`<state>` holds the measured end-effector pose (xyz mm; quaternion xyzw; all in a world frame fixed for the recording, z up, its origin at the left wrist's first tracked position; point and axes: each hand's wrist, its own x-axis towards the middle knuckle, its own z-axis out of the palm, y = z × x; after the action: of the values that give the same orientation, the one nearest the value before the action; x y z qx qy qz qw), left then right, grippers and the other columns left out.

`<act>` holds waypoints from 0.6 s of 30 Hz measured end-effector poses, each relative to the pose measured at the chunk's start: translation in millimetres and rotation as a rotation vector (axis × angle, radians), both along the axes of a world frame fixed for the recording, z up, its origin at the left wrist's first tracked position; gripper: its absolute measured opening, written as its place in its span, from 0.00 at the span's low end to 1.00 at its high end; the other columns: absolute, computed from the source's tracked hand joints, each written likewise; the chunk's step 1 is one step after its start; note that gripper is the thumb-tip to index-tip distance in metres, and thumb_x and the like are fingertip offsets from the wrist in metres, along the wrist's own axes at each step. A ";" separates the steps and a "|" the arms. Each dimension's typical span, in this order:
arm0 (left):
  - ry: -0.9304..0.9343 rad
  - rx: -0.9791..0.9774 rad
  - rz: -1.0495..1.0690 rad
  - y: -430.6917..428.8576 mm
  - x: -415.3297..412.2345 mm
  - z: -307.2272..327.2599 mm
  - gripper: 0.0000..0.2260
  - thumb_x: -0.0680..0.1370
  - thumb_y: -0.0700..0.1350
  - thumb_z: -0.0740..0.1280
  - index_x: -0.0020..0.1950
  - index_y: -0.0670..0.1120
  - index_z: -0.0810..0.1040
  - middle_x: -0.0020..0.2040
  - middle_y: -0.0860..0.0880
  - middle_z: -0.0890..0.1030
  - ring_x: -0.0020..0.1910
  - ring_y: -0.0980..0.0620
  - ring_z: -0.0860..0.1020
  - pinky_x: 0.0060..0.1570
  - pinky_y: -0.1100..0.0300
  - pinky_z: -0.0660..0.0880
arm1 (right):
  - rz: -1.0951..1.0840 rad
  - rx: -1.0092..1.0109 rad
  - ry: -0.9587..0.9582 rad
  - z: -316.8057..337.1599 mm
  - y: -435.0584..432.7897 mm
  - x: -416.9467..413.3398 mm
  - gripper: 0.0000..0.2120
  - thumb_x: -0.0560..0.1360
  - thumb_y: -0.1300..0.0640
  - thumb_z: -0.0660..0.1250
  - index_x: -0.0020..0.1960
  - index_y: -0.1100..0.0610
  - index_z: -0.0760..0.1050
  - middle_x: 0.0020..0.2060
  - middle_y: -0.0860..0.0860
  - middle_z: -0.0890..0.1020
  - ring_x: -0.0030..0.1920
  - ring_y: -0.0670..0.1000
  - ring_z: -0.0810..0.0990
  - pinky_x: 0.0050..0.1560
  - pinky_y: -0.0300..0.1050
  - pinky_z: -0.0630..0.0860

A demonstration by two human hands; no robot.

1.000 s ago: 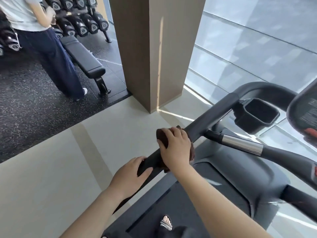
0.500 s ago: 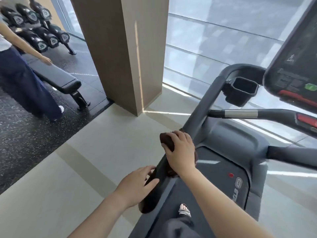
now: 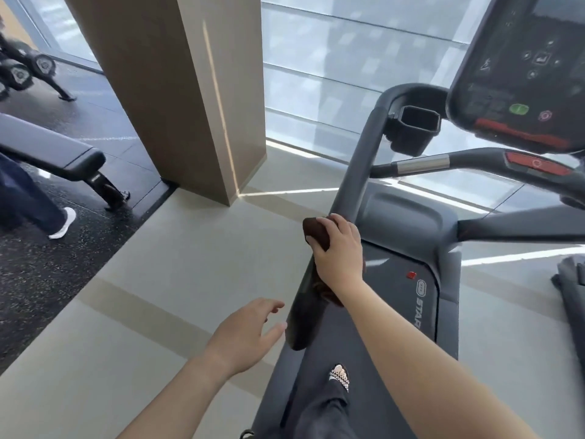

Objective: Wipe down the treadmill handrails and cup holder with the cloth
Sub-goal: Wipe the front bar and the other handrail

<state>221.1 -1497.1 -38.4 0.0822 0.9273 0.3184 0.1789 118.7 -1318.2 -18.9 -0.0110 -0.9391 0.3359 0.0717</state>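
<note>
The treadmill's dark grey left handrail (image 3: 354, 172) runs from the console down toward me. My right hand (image 3: 340, 251) is wrapped around it midway, pressing a dark brown cloth (image 3: 313, 231) against the rail; the cloth also hangs out below my wrist. My left hand (image 3: 250, 334) hovers just left of the rail's lower end (image 3: 300, 324), fingers spread, touching nothing. A square black cup holder (image 3: 411, 129) hangs off the rail's top bend, beside the console (image 3: 522, 74). A front crossbar with a silver sensor section (image 3: 422, 164) runs to the right.
A tan pillar (image 3: 177, 90) stands to the left on the pale floor. Beyond it lie a black weight bench (image 3: 53, 153), a dumbbell rack (image 3: 22, 71) and a person's leg (image 3: 31, 204). A glass wall (image 3: 348, 58) is ahead. A neighbouring machine's edge (image 3: 569, 299) shows at right.
My left hand has let go of the rail's lower end and opened beside it. My right hand with the cloth stays on the rail. The view has swung right toward the console.
</note>
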 end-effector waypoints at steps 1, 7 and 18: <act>0.009 0.000 -0.007 -1.3 -0.4 1.7 0.18 0.77 0.57 0.59 0.66 0.57 0.67 0.62 0.60 0.74 0.53 0.63 0.72 0.51 0.67 0.69 | -0.016 -0.012 -0.004 -0.2 -0.9 7.0 0.18 0.76 0.51 0.67 0.65 0.53 0.73 0.67 0.51 0.72 0.67 0.56 0.65 0.69 0.51 0.61; 0.037 0.001 -0.046 -0.2 -15.1 7.2 0.17 0.77 0.56 0.60 0.65 0.58 0.69 0.61 0.60 0.74 0.52 0.62 0.73 0.49 0.67 0.69 | -0.033 -0.143 0.002 -12.8 -1.2 58.0 0.20 0.76 0.51 0.67 0.67 0.50 0.71 0.71 0.50 0.67 0.72 0.55 0.61 0.72 0.54 0.59; 0.069 -0.070 -0.040 7.6 -86.3 29.1 0.16 0.77 0.55 0.61 0.64 0.56 0.70 0.61 0.58 0.75 0.53 0.60 0.74 0.52 0.64 0.71 | -0.041 -0.026 -0.032 -2.3 22.9 -41.8 0.20 0.76 0.51 0.66 0.67 0.52 0.71 0.69 0.51 0.69 0.68 0.56 0.63 0.69 0.54 0.62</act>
<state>134.8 -1489.6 -9.3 0.1052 0.9416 0.2792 0.1560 76.8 -1295.3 -21.2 -0.0366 -0.9352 0.3465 0.0637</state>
